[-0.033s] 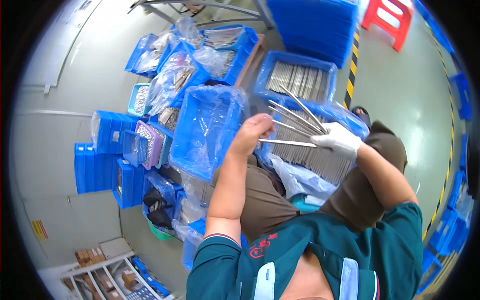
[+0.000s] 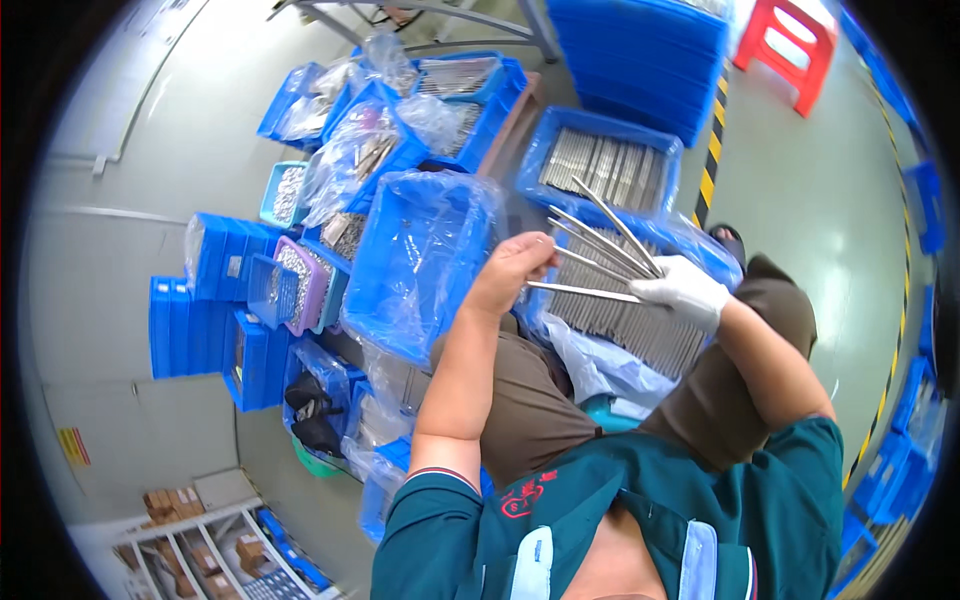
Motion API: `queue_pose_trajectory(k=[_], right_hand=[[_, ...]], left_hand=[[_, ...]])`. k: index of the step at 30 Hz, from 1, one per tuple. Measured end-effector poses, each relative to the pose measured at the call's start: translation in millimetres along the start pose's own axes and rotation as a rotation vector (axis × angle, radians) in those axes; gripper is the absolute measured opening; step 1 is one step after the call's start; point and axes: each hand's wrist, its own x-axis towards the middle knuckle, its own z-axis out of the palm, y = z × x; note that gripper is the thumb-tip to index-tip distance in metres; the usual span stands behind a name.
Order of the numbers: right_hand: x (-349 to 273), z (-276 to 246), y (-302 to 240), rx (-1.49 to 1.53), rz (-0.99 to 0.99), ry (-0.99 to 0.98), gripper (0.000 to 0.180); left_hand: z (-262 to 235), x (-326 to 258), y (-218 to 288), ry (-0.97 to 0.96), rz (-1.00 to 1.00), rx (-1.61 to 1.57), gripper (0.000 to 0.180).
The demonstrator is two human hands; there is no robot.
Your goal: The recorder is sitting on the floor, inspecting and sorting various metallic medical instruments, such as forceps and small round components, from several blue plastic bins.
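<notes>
In the head view, the white-gloved right hand [image 2: 683,290] is clenched around a fanned bundle of long thin silvery metal rods [image 2: 600,245], whose free ends spread up and to the left of the grip. The bare left hand [image 2: 512,270], fingers curled, pinches the tip of the lowest rod. Just left of it sits a plastic-lined blue crate [image 2: 415,265]; beneath the rods lies a blue tray of packed metal rods [image 2: 630,330].

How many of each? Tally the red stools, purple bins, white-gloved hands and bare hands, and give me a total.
Red stool: 1
Purple bin: 1
White-gloved right hand, gripping metal rods: 1
Bare left hand: 1
Total: 4
</notes>
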Motion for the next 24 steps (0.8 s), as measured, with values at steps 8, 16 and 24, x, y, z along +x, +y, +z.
queue_pose_trajectory(k=[8, 16, 24], right_hand=[[1.4, 2.3, -10.4, 0.288, 0.116, -0.040, 0.022], [21.4, -6.6, 3.7, 0.364, 0.355, -0.052, 0.016], [54.0, -8.6, 14.8, 0.394, 0.509, 0.035, 0.022]], left_hand=[[-124.4, -36.1, 29.8, 0.533, 0.129, -0.068, 0.025], [-278.6, -39.5, 23.7, 1.279, 0.284, 0.006, 0.029], [-403.6, 74.6, 25.8, 1.405, 0.255, -0.290, 0.023]])
